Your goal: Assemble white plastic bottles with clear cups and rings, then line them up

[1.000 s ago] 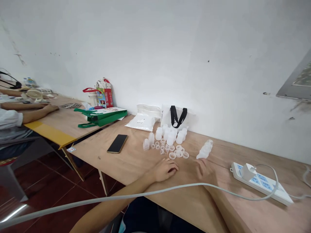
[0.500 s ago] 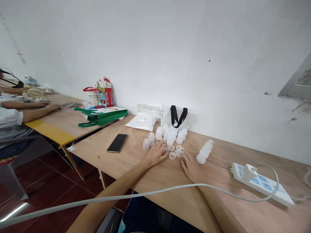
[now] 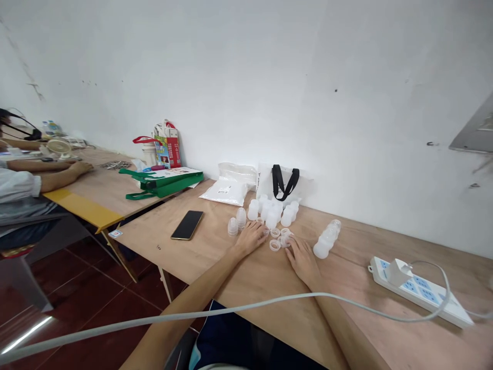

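Your left grip [image 3: 251,239] and right grip [image 3: 303,261] have come in close to the little clear plastic rings [image 3: 275,245], one on each side. Both lie open on the wooden surface [image 3: 208,257], and the left fingertips are just at the rings. Neither seems to hold anything (the fingers hide a little, so I can't be quite sure). The rings sit between your two grips, and a clear plastic bottle [image 3: 325,240] lies just past the right one.
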`<state>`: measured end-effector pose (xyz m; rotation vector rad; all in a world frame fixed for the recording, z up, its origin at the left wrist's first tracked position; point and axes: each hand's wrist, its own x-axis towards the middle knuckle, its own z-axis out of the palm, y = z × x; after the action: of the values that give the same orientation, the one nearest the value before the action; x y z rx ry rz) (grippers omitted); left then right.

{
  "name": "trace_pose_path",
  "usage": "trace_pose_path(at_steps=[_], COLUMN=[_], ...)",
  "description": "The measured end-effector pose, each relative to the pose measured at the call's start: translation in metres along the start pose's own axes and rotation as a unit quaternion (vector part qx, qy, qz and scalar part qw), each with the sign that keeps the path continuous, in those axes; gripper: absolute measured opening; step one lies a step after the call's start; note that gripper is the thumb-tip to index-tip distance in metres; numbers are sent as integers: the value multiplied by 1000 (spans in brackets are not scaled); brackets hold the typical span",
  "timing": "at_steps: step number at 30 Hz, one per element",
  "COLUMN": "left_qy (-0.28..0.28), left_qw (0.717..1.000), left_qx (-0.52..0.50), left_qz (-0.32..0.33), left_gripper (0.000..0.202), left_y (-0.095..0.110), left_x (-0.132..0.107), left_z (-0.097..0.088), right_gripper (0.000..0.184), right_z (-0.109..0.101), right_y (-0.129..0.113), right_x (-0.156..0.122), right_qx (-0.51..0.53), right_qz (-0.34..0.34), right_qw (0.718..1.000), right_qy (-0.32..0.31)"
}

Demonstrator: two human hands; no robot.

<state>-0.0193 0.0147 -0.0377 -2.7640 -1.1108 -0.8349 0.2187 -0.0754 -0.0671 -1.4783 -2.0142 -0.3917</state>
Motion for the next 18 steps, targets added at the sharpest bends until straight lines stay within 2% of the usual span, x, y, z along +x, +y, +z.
trace_pose_path(at_steps=[5, 7, 11, 18], left_qy=[21, 11, -20, 2], left_qw=[1000, 1000, 999, 999], left_qx=[-7, -14, -26, -32], left_qz=[-2, -6, -9, -3], left_gripper=[13, 11, 13, 15], left_y=[-1, -2, -1, 1], left_x=[0, 1, 1, -3], left_z=[2, 2, -1, -5], right_gripper=[22, 22, 20, 17], right_z=[-3, -6, -13, -18], right_y=[-3, -5, -8, -14], right_x=[2, 3, 4, 4], right_qx=[-2, 0, 9, 28], right_qz=[1, -3, -5, -16], right_qw=[1000, 1000, 1000, 999], right_qy=[-13, -11, 3, 13])
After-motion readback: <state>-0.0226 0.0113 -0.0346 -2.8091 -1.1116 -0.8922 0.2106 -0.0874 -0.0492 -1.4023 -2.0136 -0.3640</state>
